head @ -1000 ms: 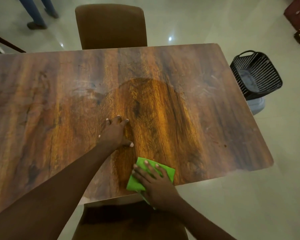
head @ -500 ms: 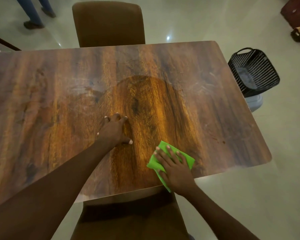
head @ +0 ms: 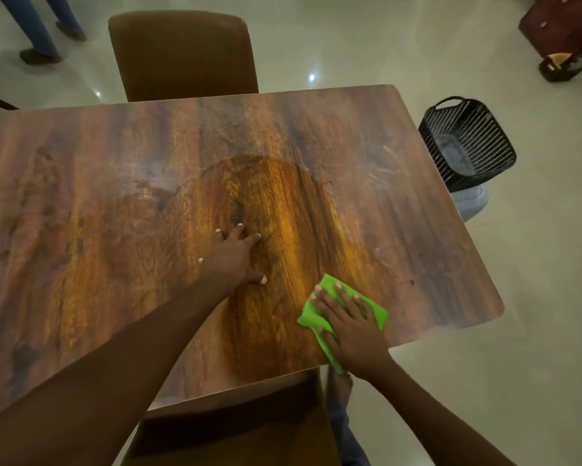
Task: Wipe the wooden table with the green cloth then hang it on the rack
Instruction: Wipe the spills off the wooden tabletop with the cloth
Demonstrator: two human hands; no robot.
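The wooden table [head: 81, 213] fills most of the view, with a darker wiped patch in its middle. A folded green cloth [head: 377, 312] lies near the table's front edge, right of centre. My right hand [head: 352, 327] presses flat on top of it, fingers spread, and covers most of the cloth. My left hand [head: 234, 258] rests flat on the bare wood to the left of the cloth, fingers apart, holding nothing. No rack is in view.
A brown chair [head: 182, 55] stands at the table's far side, another chair [head: 236, 428] at the near edge below my arms. A black mesh basket [head: 468, 142] sits on the floor off the right end. A person's legs [head: 37, 28] stand at the top left.
My right hand slid the green cloth to the right along the front edge, then a little further right and away from me. My left hand stayed planted on the wood.
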